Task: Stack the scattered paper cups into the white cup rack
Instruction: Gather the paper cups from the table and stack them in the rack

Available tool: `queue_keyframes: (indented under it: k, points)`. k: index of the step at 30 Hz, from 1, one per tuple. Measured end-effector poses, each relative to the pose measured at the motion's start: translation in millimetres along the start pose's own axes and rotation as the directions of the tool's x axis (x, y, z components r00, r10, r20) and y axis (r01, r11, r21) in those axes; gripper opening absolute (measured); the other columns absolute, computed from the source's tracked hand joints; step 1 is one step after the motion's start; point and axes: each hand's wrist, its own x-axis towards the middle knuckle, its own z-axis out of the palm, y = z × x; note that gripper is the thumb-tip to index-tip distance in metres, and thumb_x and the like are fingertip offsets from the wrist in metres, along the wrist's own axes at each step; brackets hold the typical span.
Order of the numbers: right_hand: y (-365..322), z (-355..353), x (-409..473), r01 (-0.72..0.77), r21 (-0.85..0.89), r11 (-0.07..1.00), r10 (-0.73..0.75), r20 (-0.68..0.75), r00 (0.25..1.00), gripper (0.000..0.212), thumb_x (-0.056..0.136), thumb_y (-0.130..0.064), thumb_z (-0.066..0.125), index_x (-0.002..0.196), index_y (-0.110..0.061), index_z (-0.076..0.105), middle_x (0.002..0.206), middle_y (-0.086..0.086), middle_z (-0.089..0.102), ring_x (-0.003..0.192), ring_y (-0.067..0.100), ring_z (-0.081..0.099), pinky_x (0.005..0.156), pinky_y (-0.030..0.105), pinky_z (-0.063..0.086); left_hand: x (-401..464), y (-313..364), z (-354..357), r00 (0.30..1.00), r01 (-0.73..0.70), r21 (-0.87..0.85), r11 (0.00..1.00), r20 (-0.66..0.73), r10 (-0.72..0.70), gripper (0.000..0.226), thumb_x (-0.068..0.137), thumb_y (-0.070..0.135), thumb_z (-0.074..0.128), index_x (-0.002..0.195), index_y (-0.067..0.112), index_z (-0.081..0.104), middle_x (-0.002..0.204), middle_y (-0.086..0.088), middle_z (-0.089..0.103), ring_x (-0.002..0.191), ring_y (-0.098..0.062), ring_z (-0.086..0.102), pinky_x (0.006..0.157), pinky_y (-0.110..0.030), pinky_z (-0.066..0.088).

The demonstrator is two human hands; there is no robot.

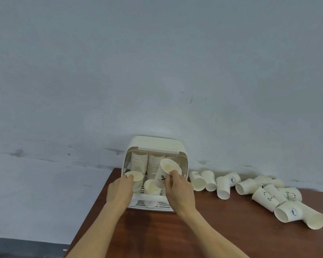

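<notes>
Cream-white plastic forms the cup rack (pixel 153 146), which is set at the counter's (pixel 194 239) far left corner against the wall (pixel 157 62); its front is open and tall nested cup stacks (pixel 139 162) are seen inside on a slatted floor. A paper cup with black print (pixel 164 172) is held tilted at the rack's opening, the right hand's (pixel 179 190) fingers clamped on its rim. Another cup (pixel 135 179) at the rack's left front is gripped at the rim by the left hand's (pixel 119 190) fingers. One upright cup (pixel 152 187) is seen between the hands. Scattered cups (pixel 268 194), mostly on their sides, are strewn along the far edge toward the right. Reddish-brown wood makes up the counter; the wall is pale grey and scuffed.
</notes>
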Motion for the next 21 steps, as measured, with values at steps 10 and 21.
queue_keyframes:
  k: [10, 21]
  points:
    - [-15.8, 24.4, 2.4, 0.042, -0.013, 0.999, -0.04, 0.142, 0.989, 0.022, 0.102, -0.023, 0.03, 0.103, -0.012, 0.049, 0.088, 0.005, 0.059, 0.076, 0.028, 0.052, 0.062, 0.038, 0.036, -5.3, -2.6, 11.4, 0.999, 0.015, -0.006, 1.0, 0.043, -0.015, 0.026, 0.091, 0.006, 0.045, 0.111, 0.016, 0.06, 0.111, -0.002, 0.06, 0.094, -0.025, 0.063, 0.071, -0.033, 0.047]
    - [-18.4, 41.1, -4.2, 0.035, -0.183, 0.982, 0.052, 0.453, 0.89, 0.025, 0.089, -0.003, 0.04, 0.112, -0.007, 0.047, 0.11, 0.015, 0.057, 0.099, 0.034, 0.055, 0.069, 0.037, 0.034, -8.7, -7.2, 13.2, 0.997, 0.008, 0.006, 1.0, 0.079, -0.008, 0.026, 0.09, 0.007, 0.046, 0.108, 0.02, 0.059, 0.107, -0.005, 0.066, 0.095, -0.026, 0.065, 0.073, -0.033, 0.049]
